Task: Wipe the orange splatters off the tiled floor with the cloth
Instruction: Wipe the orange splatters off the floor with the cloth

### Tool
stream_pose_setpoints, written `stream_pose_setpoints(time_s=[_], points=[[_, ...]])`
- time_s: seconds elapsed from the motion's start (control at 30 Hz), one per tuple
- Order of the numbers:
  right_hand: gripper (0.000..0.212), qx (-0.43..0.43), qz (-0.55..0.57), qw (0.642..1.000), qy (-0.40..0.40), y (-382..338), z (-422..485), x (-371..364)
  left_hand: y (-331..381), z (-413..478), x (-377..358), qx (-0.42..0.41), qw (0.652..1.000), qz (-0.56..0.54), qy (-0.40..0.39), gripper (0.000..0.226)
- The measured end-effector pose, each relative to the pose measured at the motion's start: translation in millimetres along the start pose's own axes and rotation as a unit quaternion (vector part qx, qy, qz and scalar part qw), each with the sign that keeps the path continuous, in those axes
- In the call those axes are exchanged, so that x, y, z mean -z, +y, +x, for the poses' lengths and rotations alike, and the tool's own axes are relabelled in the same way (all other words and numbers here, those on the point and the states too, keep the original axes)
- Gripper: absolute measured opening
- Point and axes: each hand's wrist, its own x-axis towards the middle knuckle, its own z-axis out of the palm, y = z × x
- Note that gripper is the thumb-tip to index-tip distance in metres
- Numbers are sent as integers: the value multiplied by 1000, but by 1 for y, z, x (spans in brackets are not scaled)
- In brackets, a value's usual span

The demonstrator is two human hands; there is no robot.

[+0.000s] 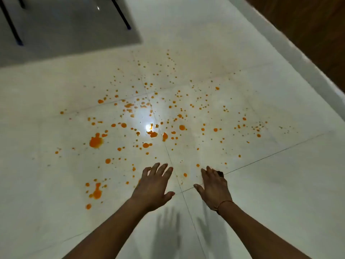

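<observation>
Orange splatters (96,141) dot the white tiled floor (261,184) across its middle, with larger blots at the left and near a bright light reflection. My left hand (154,186) hovers above the floor with fingers spread and holds nothing. My right hand (214,187) is stretched out beside it, palm down, fingers relaxed; a small dark bit shows at its far fingertips and I cannot tell what it is. No cloth is in view.
A grey mat (71,28) with dark chair legs (121,13) lies at the back left. A white skirting (298,58) and brown wooden panel (317,25) run along the right. Shadows of both hands fall on the near tiles.
</observation>
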Motion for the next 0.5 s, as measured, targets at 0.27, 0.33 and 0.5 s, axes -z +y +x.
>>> stream_pose_setpoints(time_s=[0.27, 0.33, 0.5], points=[[64, 4, -34, 996, 85, 102, 88, -144, -33, 135, -140, -38, 997, 68, -21, 105], [59, 18, -23, 991, 133, 110, 111, -150, -39, 156, -154, -49, 994, 93, -24, 116], [62, -29, 23, 972, 234, 69, 176, -132, -53, 182, -173, -88, 988, 124, -17, 127]])
